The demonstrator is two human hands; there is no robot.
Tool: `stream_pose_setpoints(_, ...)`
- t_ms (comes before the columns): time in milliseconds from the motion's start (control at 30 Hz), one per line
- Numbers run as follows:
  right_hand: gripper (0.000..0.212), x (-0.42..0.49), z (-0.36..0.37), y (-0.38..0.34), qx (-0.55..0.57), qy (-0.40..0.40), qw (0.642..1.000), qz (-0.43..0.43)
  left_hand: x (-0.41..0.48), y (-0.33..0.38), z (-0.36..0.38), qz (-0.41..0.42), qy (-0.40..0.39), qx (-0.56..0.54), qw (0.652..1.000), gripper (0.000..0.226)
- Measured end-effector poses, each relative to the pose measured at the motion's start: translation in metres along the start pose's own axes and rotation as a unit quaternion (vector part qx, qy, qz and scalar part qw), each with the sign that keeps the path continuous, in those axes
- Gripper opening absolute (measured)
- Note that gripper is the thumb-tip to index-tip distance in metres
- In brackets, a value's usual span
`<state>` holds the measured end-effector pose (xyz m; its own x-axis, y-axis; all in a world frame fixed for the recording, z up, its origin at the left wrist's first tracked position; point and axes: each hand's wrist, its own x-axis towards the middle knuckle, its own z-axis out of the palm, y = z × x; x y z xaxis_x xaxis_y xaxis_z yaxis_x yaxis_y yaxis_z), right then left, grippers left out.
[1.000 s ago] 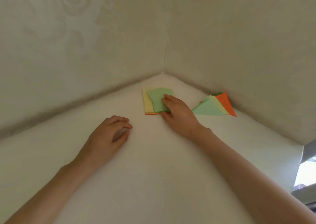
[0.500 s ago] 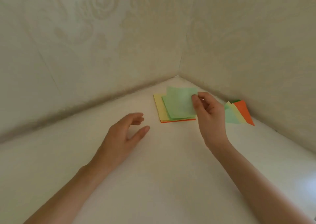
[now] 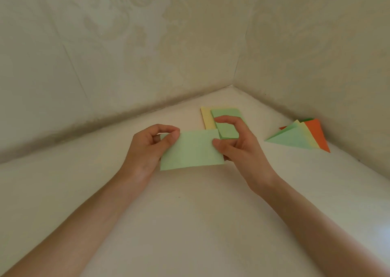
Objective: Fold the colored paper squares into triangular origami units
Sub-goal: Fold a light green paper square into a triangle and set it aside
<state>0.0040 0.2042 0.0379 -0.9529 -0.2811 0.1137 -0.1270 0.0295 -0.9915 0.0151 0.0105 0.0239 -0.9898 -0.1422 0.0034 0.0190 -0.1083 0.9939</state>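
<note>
**Green sheet pinched at both ends over the table corner**

Two patterned wallpapered walls (image 3: 147, 44) meet at about 1 o'clock in the view. Both are cut off by the frame at the top and sides. The white table (image 3: 190, 224) runs into that corner, and both forearms cross it from the bottom edge with their elbows out of view.

The left hand (image 3: 147, 150) pinches the far left corner of the green paper square (image 3: 192, 153) between thumb and forefinger. The thumb hides that corner. The right hand (image 3: 242, 150) grips the right edge with its thumb on top and its fingers curled underneath, mostly out of sight. Its forefinger arches above, away from the sheet.

The sheet sits just above the view's centre. It looks wider than deep, with its long axis running from 9 to 3 o'clock and its flat face turned up. Whether its near edge touches the table cannot be told.

At 1 o'clock from the sheet lies the stack of paper squares (image 3: 226, 113), green on top with a yellow sheet (image 3: 206, 118) showing at its left. The right hand and the held sheet cover its near part.

At 3 o'clock, near the right wall, lies a fan of folded triangles (image 3: 293, 138), green over yellow over orange. Their sharp tips point toward 9 o'clock. How many lie underneath cannot be made out.
</note>
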Motion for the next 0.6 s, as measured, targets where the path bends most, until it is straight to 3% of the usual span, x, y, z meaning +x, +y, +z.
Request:
stream_pose_setpoints(100, 0.026, -0.001, -0.005, -0.001, 0.014, -0.081, 0.996, -0.039, -0.002, 0.001, 0.003, 0.059, 0.032, 0.049, 0.997, 0.007)
stream_pose_setpoints(233, 0.041, -0.002, -0.011, -0.001, -0.028, -0.159, 0.986, -0.031, -0.002, 0.006, 0.002, 0.095, 0.027, 0.082, 0.992, 0.006)
stream_pose_setpoints(433, 0.006, -0.001, -0.008, 0.000, -0.072, -0.138, 0.987, -0.042, -0.004, 0.011, 0.001, 0.074, -0.024, 0.071, 0.994, 0.021)
stream_pose_setpoints(600, 0.018, 0.001, -0.005, 0.001, -0.039, -0.064, 0.997, -0.004, -0.006, 0.011, 0.003, 0.102, -0.079, 0.083, 0.988, 0.040)
